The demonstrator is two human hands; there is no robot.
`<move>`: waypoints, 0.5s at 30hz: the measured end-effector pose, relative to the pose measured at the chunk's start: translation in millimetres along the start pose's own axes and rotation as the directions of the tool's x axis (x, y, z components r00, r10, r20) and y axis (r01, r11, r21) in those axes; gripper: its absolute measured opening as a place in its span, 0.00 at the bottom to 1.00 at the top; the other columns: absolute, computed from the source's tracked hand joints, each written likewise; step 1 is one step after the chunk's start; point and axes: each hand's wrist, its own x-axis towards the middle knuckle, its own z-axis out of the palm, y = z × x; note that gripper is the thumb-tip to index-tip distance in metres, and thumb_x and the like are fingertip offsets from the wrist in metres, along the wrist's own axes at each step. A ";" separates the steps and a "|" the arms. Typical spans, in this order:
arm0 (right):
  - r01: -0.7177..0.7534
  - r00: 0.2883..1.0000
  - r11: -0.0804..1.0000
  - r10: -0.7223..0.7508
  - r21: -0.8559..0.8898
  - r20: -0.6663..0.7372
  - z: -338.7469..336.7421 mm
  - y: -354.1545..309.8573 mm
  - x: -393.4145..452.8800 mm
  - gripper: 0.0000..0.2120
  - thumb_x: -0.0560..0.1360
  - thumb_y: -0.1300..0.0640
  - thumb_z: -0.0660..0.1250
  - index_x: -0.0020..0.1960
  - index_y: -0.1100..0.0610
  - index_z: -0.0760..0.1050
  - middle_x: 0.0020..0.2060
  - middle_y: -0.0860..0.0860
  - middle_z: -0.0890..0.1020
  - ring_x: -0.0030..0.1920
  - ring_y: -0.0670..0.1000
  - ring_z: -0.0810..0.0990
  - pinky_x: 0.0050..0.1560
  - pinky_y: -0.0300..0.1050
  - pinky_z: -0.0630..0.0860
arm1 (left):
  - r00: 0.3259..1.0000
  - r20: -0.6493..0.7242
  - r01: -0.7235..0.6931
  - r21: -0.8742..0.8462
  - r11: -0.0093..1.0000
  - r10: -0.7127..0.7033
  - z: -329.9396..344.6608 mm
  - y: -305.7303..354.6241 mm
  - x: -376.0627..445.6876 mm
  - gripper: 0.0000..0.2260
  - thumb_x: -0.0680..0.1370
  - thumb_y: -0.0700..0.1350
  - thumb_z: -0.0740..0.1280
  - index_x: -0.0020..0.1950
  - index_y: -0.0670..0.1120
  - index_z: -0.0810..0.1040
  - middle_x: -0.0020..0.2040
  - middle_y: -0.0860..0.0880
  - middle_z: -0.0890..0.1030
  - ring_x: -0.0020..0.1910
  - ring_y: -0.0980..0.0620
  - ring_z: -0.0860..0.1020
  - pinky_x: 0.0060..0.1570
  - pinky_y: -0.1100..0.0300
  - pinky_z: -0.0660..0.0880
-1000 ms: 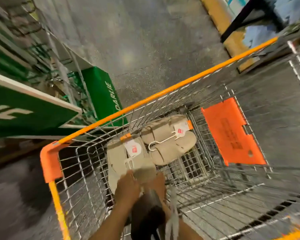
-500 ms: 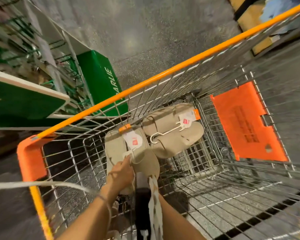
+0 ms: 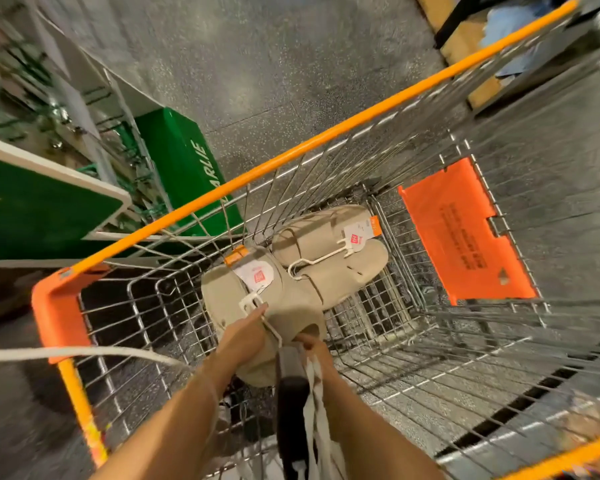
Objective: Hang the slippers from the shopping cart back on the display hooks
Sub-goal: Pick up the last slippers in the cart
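Where wire walls enclose, cart [image 3: 326,140] slippers [image 3: 329,247].

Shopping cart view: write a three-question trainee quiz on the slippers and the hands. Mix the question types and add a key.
1. True or false: both beige slipper pairs lie inside the wire shopping cart.
2. Which pair do the hands touch? A. the near slipper pair B. the far slipper pair C. neither
3. Fill in: the left hand rests its fingers by the near pair's white plastic ______.

Key
1. True. Both are in the basket, each with a white tag and an orange size tab.
2. A. The right hand meets its near edge; the far pair lies untouched, its white hanger on top.
3. hanger
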 end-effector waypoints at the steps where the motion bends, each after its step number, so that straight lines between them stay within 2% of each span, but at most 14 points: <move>1: 0.025 0.999 0.998 -0.027 -0.056 -0.041 -7.7 -8.8 -2.1 0.11 0.76 0.66 0.60 0.55 0.65 0.77 0.47 0.57 0.81 0.47 0.55 0.79 0.48 0.38 0.77 | 0.999 0.025 -0.034 -0.007 0.999 0.034 -3.4 5.2 -5.0 0.21 0.81 0.46 0.53 0.74 0.53 0.58 0.70 0.43 0.68 0.66 0.43 0.70 0.65 0.55 0.66; 3: 0.048 0.990 0.992 -0.063 -0.121 -0.125 -26.5 -27.6 -10.3 0.12 0.74 0.66 0.60 0.55 0.64 0.78 0.53 0.61 0.80 0.55 0.60 0.78 0.55 0.47 0.77 | 0.992 0.054 -0.112 0.015 0.994 0.111 -13.3 16.1 -15.4 0.25 0.79 0.41 0.56 0.75 0.52 0.57 0.73 0.45 0.64 0.70 0.44 0.66 0.68 0.56 0.63; 5: 0.064 0.985 0.971 -0.099 -0.231 -0.143 -45.6 -49.7 -28.2 0.14 0.75 0.66 0.59 0.58 0.61 0.77 0.56 0.59 0.80 0.57 0.59 0.78 0.53 0.42 0.74 | 0.985 0.067 -0.156 -0.013 0.988 0.156 -24.5 26.6 -25.0 0.24 0.77 0.41 0.58 0.73 0.50 0.61 0.70 0.43 0.69 0.66 0.43 0.70 0.66 0.55 0.67; 9: 0.147 0.973 0.849 -0.216 -0.507 -0.078 -83.2 -89.2 -73.7 0.12 0.74 0.68 0.58 0.51 0.64 0.79 0.55 0.60 0.80 0.49 0.58 0.80 0.44 0.38 0.77 | 0.965 0.103 -0.241 -0.011 0.970 0.241 -51.3 43.6 -50.7 0.23 0.74 0.47 0.61 0.69 0.46 0.67 0.66 0.43 0.72 0.62 0.43 0.73 0.62 0.57 0.69; 11: 0.138 0.960 0.760 -0.260 -0.635 -0.104 -94.3 -99.8 -101.4 0.10 0.74 0.64 0.59 0.46 0.63 0.79 0.56 0.60 0.80 0.54 0.60 0.79 0.51 0.45 0.77 | 0.946 0.113 -0.310 0.034 0.950 0.305 -62.0 52.4 -68.2 0.20 0.77 0.47 0.62 0.69 0.45 0.69 0.65 0.41 0.74 0.62 0.43 0.74 0.58 0.56 0.71; 13: 0.115 0.938 0.724 -0.303 -0.680 -0.165 -101.5 -105.7 -134.4 0.11 0.74 0.62 0.60 0.51 0.59 0.80 0.55 0.58 0.81 0.57 0.58 0.78 0.55 0.47 0.75 | 0.919 0.126 -0.388 0.133 0.912 0.373 -70.0 61.1 -90.1 0.19 0.79 0.45 0.60 0.71 0.45 0.67 0.65 0.42 0.74 0.62 0.45 0.74 0.53 0.59 0.71; 15: 0.117 0.901 0.683 -0.378 -0.721 -0.212 -108.1 -112.8 -178.3 0.12 0.74 0.60 0.63 0.55 0.54 0.80 0.56 0.55 0.81 0.58 0.56 0.77 0.54 0.44 0.73 | 0.874 0.136 -0.485 0.162 0.860 0.467 -75.0 74.8 -116.7 0.19 0.79 0.44 0.60 0.70 0.46 0.67 0.61 0.43 0.77 0.57 0.46 0.77 0.46 0.61 0.72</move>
